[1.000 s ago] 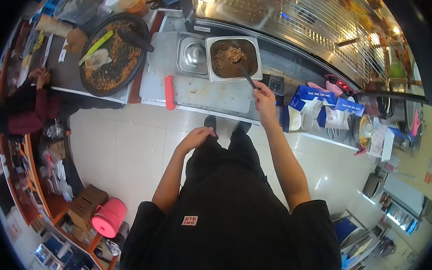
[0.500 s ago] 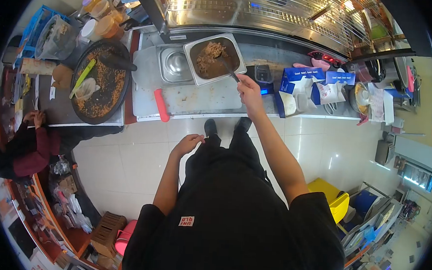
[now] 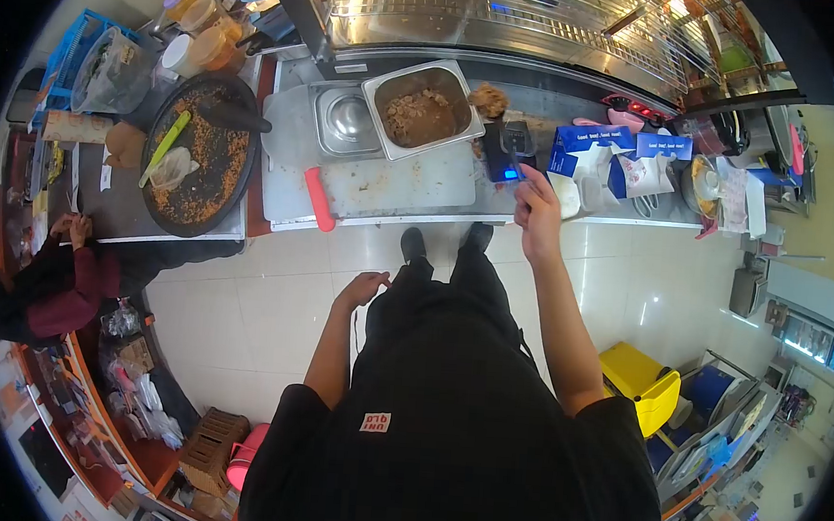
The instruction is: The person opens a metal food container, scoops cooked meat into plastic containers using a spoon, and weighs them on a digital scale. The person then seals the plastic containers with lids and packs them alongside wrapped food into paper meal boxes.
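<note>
My right hand [image 3: 539, 209] is wrapped round the handle of a dark spoon, just in front of the counter. The spoon's far end bears a heap of brown food [image 3: 489, 100], past the right rim of a metal pan [image 3: 463, 134]. More brown food [image 3: 416, 117] lies in that pan. Near the hand sit a small black scale with a lit blue display [image 3: 511, 174] and a small clear container [image 3: 518, 139]. My left hand [image 3: 366, 288] hangs over the floor with its fingers curled; whether it holds anything is too small to tell.
A smaller metal pan [image 3: 344, 119] and a red-handled tool [image 3: 319, 199] lie on the counter. Blue-and-white boxes [image 3: 591, 139] stand right. A large dark mortar [image 3: 241, 169] holds orange bits at left. Another person's hands [image 3: 75, 229] are at the far left. A glass warming cabinet is behind.
The spoon has come out of the metal pan with a heap of food and moved right, over beside the scale. My right hand has moved right with it.
</note>
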The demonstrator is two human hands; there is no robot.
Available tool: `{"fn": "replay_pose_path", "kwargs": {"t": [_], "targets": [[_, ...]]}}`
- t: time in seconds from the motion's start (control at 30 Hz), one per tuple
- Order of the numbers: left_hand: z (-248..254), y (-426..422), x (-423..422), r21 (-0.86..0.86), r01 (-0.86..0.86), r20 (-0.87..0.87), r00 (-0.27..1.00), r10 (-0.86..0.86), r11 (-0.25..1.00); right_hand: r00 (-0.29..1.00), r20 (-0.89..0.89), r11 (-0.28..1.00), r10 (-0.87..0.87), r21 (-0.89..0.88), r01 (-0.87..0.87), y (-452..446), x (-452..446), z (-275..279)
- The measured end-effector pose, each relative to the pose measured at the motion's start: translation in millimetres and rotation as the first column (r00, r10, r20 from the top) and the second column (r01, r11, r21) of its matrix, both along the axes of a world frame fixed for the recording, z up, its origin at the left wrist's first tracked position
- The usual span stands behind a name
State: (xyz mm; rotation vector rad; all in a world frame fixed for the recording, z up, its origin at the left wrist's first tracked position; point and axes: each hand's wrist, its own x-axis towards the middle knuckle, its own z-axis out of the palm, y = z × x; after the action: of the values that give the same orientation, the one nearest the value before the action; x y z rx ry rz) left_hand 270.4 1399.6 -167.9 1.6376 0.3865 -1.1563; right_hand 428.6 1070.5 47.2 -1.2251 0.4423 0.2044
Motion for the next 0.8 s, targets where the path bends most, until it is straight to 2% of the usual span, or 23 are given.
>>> {"fn": "replay_pose_path", "kwargs": {"t": [0.1,0.17,0.2,0.23,0.3,0.47,0.53,0.63,0.73,0.8], "targets": [[-15,1,-14,0.046,-0.034,-0.072,0.997,0.037,0.998,0.997,-0.006,0.996,-0.075,-0.042,0.075,-21,-17,-1],[-69,12,-37,0.005,-0.004,0.095,0.995,0.004,1.000,0.993,0.003,0.992,-0.119,-0.036,0.119,-31,-27,-2],[-72,12,-39,-0.003,-0.014,0.087,0.996,0.014,1.000,0.990,-0.001,0.989,-0.142,-0.045,0.142,-34,-31,-2],[-63,10,-37,-0.011,-0.023,0.080,0.997,0.024,1.000,0.986,-0.003,0.985,-0.165,-0.053,0.165,-36,-34,-1],[-45,10,-31,0.009,-0.090,-0.115,0.989,0.091,0.996,0.983,-0.002,0.978,-0.182,-0.107,0.181,-39,-37,-6],[-44,11,-30,0.024,-0.108,-0.138,0.984,0.110,0.994,0.982,0.054,0.916,-0.180,-0.355,0.187,-34,-38,-22],[-41,11,-29,0.012,-0.134,-0.142,0.981,0.134,0.991,0.989,0.086,0.844,-0.121,-0.516,0.149,-35,-37,-33],[-40,12,-32,-0.006,-0.169,-0.150,0.975,0.166,0.986,0.991,0.129,0.591,-0.034,-0.797,0.124,-35,-34,-42],[-46,14,-38,-0.002,-0.182,-0.155,0.971,0.180,0.983,0.998,0.069,0.448,0.006,-0.892,0.059,-27,-33,-30],[-52,14,-45,0.014,-0.193,-0.138,0.971,0.193,0.981,0.975,0.184,0.277,0.125,-0.950,0.144,-28,-32,-34]]}}
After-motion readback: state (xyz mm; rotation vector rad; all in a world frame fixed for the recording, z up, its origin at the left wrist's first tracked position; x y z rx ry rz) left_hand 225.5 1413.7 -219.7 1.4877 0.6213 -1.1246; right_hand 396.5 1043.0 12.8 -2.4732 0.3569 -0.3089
